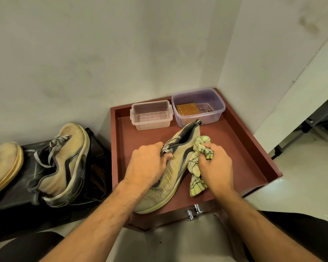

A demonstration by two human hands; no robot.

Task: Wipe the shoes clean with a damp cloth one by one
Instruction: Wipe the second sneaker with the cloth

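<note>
Pale plastered walls meet in a corner behind a reddish-brown drawer [254, 148] that is pulled out, with a chrome handle [194, 211] on its front face. Only the head view is given.

At the back of the drawer stand two open plastic boxes side by side: a clear box [151, 114] on the left and a purple-tinted box [198, 106] on the right, which holds a brown block, possibly a sponge [187, 109].

On the drawer floor in front of the boxes lies a yellowish knit running shoe [170, 173], toe toward the person and heel close to the purple-tinted box. The left hand [147, 163] comes over its near side; the fingers curl into the lace area and pinch the grey laces [167, 148], with the thumb hidden beneath. The right hand [215, 164] is at the shoe's outer side, its fingers closed round a bunched yellow-green patterned cloth [195, 167]. The cloth lies between those fingers and the shoe's side panel, touching the upper, and its loose tail hangs down onto the drawer floor by the midsole.

To the left, on a dark rack [11, 197], sits a second running shoe [64, 163] tilted on its side, with the sole of a third shoe [2, 167] at the frame edge.
</note>
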